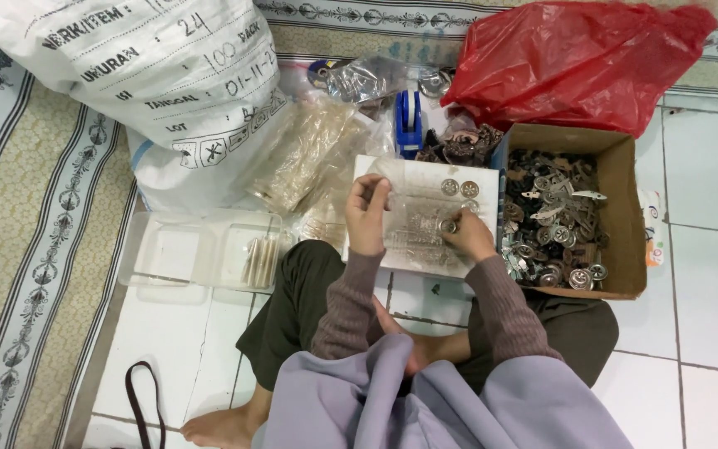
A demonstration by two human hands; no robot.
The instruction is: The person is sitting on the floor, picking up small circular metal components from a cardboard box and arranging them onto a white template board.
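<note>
We take the white tray (392,170) in front of the knees as our landmark and go down in size. Up and left of it leans one big white woven sack (151,75); up and right sits one red plastic bag (579,58). Hard against the tray's right edge stands one cardboard box (629,216), heaped with small metal parts too many to count. Left of the tray lies one clear plastic container (168,249), and between the two a loose pile of clear little bags (305,154). Just above the tray stands one blue tape dispenser (408,120).

On the tray we count two round metal discs (459,188) lying side by side near its top edge.

Now the hands, both over the tray, forearms coming up from the lap. Our left hand (367,214) is raised over the left half, fingers curled, thumb and fingertips pinching the top edge of one clear small bag (413,223). Our right hand (469,234) sits lower, toward the box side, fingers bunched and nipping one small metal disc (449,225) at the bag's edge.
</note>
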